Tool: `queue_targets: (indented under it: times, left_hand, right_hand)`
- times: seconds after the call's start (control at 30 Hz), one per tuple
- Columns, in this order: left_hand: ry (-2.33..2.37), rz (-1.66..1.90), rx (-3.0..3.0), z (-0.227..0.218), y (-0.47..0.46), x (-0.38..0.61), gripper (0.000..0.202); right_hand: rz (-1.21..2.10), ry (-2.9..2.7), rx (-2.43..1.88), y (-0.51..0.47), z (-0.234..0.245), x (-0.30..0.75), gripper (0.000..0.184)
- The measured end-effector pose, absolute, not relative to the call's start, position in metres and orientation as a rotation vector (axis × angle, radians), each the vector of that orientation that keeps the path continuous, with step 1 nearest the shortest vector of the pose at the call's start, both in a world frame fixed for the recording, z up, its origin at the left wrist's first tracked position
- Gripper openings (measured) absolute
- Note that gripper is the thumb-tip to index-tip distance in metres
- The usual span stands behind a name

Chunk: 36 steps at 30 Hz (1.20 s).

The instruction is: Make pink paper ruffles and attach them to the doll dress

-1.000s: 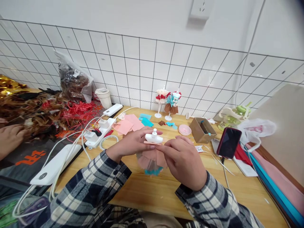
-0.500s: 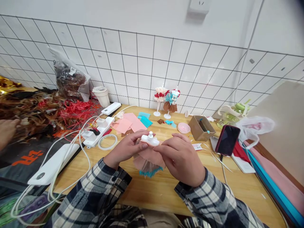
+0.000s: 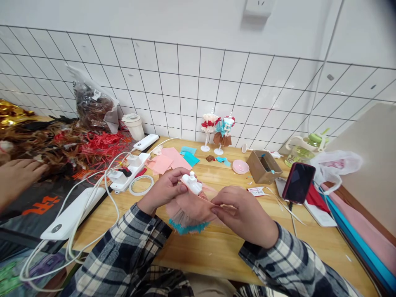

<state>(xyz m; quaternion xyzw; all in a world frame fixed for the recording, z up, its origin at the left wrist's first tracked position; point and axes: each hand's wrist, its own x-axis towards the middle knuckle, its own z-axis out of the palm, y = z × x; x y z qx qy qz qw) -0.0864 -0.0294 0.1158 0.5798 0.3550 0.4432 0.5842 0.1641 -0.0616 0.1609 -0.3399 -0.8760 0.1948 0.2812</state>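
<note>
My left hand (image 3: 163,190) is closed round a small white mannequin stand (image 3: 192,183), tilted to the right, which wears a pink paper skirt (image 3: 189,206) with a teal fringe at its hem. My right hand (image 3: 244,214) pinches the skirt's pink paper at its right side. Both hands hover just above the wooden table (image 3: 198,247), near its front middle.
Pink and teal paper sheets (image 3: 173,160), a tape roll (image 3: 141,185), a power strip (image 3: 127,172) with white cables, two dressed mini mannequins (image 3: 218,132), a pink dish (image 3: 240,166), a cardboard box (image 3: 262,166) and a propped phone (image 3: 298,182) lie around. Another person's hand (image 3: 15,179) rests at far left.
The mannequin has tipped rightwards in my left hand and dropped slightly. My right hand slid right and down along the pink skirt. The other person's hand at left moved back into view.
</note>
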Motion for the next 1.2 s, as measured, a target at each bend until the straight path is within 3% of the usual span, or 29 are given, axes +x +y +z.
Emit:
queue_targets:
  times: [0.23,0.47,0.77,1.07,1.2]
  left_hand:
    - [0.683,0.931,1.335,0.115,-0.027,-0.091,0.046]
    - [0.782,1.022,1.325,0.108,-0.027,-0.081,0.052]
    - [0.915,1.09,1.329,0.087,-0.027,-0.069,0.035]
    - [0.881,1.083,1.306,0.089,-0.027,-0.068,0.044]
    - [0.903,1.115,1.341,0.103,-0.03,-0.061,0.053]
  right_hand:
    - [0.336,-2.419,-0.865,-0.061,0.177,0.172,0.014]
    - [0.35,-2.451,-0.836,-0.067,0.18,0.169,0.017]
    - [-0.211,-2.526,-0.708,-0.091,0.188,0.172,0.025]
    - [-0.014,-2.47,-0.872,-0.062,0.17,0.186,0.025]
    - [-0.011,-2.348,-0.923,-0.081,0.185,0.173,0.045]
